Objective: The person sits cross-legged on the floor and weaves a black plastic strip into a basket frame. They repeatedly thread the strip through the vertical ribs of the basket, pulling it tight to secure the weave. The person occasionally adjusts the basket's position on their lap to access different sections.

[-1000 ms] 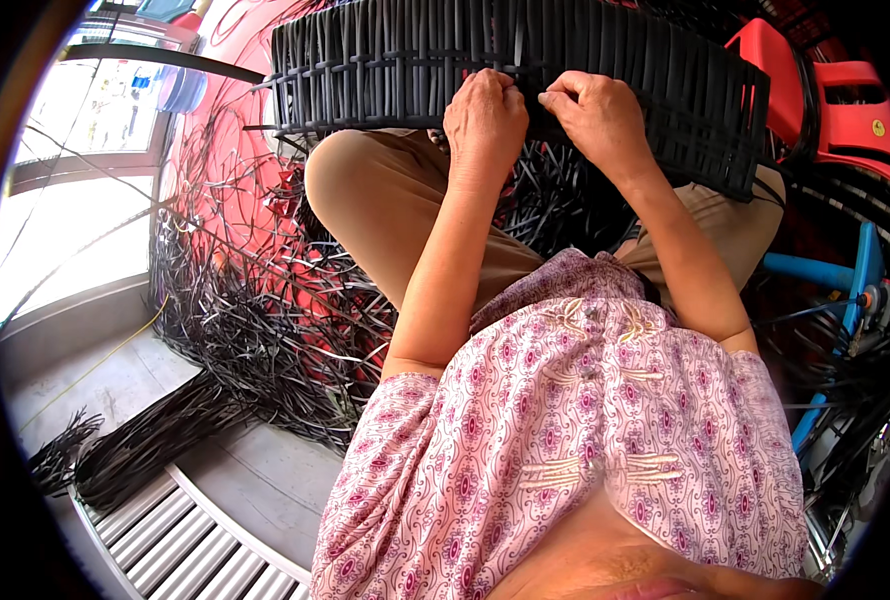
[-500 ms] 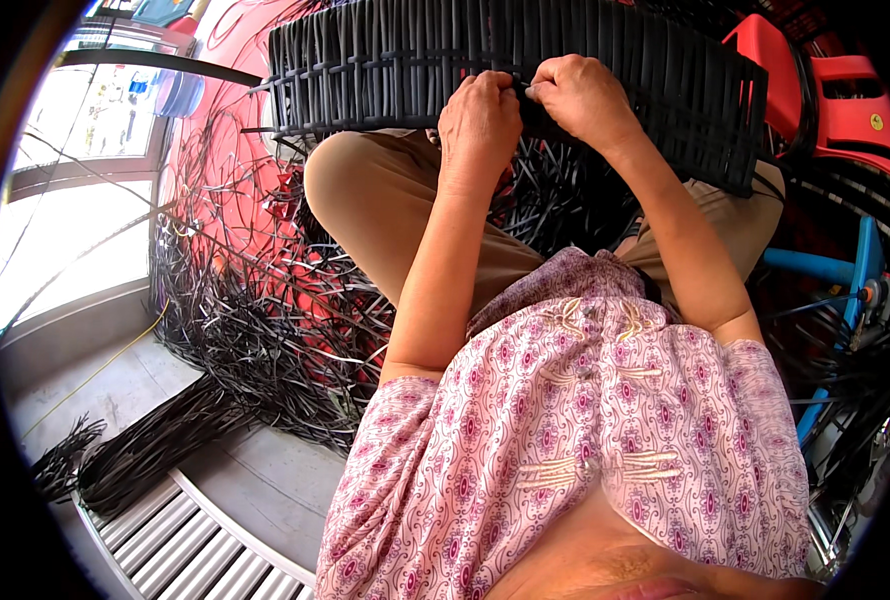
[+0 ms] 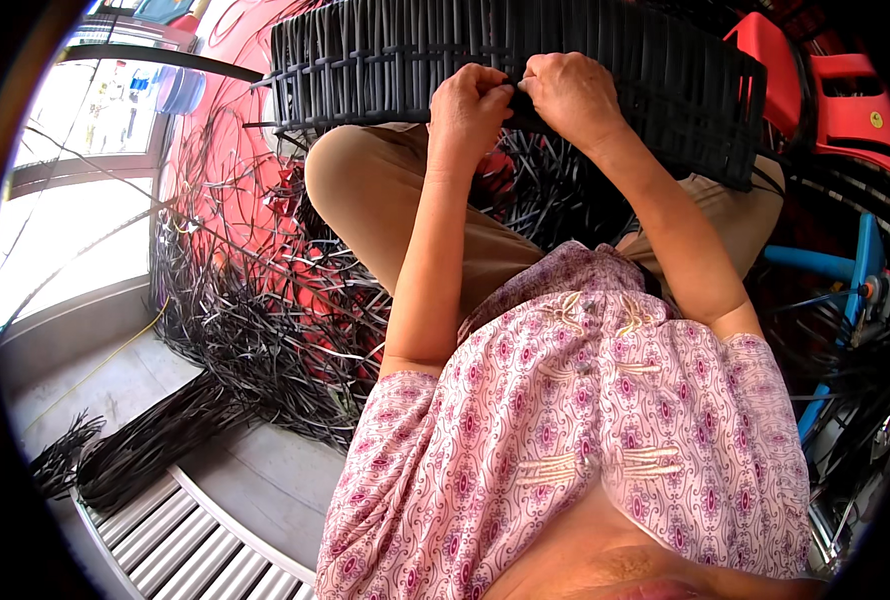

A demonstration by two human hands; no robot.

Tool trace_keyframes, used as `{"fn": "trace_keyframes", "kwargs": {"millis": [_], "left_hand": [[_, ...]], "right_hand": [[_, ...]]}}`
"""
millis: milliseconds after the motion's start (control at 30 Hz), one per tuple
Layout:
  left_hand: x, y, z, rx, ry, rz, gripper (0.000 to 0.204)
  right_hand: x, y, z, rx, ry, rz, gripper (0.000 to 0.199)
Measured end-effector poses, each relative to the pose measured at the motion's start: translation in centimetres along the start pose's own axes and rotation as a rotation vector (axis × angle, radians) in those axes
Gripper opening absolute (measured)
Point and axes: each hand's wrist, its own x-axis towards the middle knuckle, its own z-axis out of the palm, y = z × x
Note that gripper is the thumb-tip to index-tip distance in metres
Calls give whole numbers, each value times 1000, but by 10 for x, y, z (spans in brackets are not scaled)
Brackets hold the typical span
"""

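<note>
A long woven panel of black flat strips (image 3: 385, 75) lies across my raised knees at the top of the view. Its upright strips are packed side by side, with a band crossing them. At its middle, my left hand (image 3: 468, 108) is closed, thumb and fingers pinching a black strip at the weave. Close on its right, my right hand (image 3: 573, 92) is closed too, fingertips pinched on the same dark spot. A small gap separates the two hands. The strip's exact path between the fingertips is mostly hidden.
Loose black strips (image 3: 265, 340) lie in a tangled heap over red flooring on the left. A bundle of strips (image 3: 155, 440) rests by a white slatted rack (image 3: 195, 540). Red plastic chairs (image 3: 855, 120) stand at the far right, above a blue metal frame (image 3: 865, 265).
My left hand has shifted slightly left and up, its fingers a little further from the panel's middle. My right hand has moved slightly left. The panel stays nearly in place.
</note>
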Motion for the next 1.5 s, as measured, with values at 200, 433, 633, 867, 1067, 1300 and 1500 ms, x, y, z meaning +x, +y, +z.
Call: {"fn": "trace_keyframes", "kwargs": {"millis": [200, 433, 633, 867, 1067, 1300, 1500], "left_hand": [[-8, 3, 2, -28, 48, 30, 17], [-31, -20, 17, -13, 194, 155, 15], [-21, -16, 6, 205, 126, 246, 22], [-2, -14, -3, 310, 25, 214, 31], [-1, -10, -7, 317, 22, 249, 25], [-4, -7, -14, 50, -43, 48, 22], [-3, -17, -37, 119, 107, 50, 23]], "right_hand": [[-3, 8, 5, 144, 56, -77, 18], [-20, 9, 12, 260, 146, -100, 15], [-18, 10, 14, 379, 78, 19, 18], [-11, 7, 6, 359, -10, 59, 22], [-11, 0, 10, 335, 77, 73, 19], [-17, -3, -7, 395, -31, 49, 37], [-30, -2, -2, 343, 154, -212, 37]]}}
